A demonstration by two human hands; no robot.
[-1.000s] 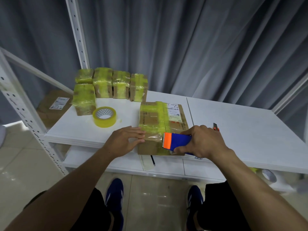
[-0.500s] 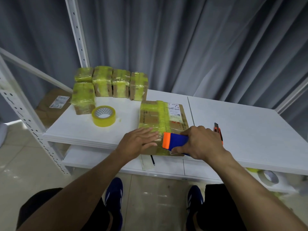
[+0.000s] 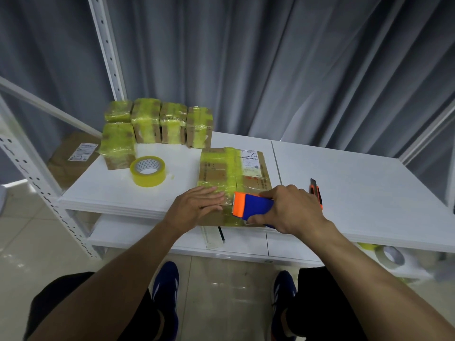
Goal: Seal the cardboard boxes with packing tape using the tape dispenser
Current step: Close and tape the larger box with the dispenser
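A flat cardboard box (image 3: 214, 173) lies at the near edge of a white worktop (image 3: 357, 193), its long axis running away from the person. The left hand (image 3: 197, 205) lies flat, fingers (image 3: 211, 196) straight, pressing yellow tape (image 3: 230, 173) onto the box's near end. Just to its right, the right hand (image 3: 293, 207) grips a blue tape dispenser (image 3: 256, 205), orange cutter end facing the left hand. The box's white label (image 3: 251, 162) bears print too small to read

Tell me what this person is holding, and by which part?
The right hand grips the tape dispenser by its blue body. The left hand holds nothing; it presses flat on the cardboard box.
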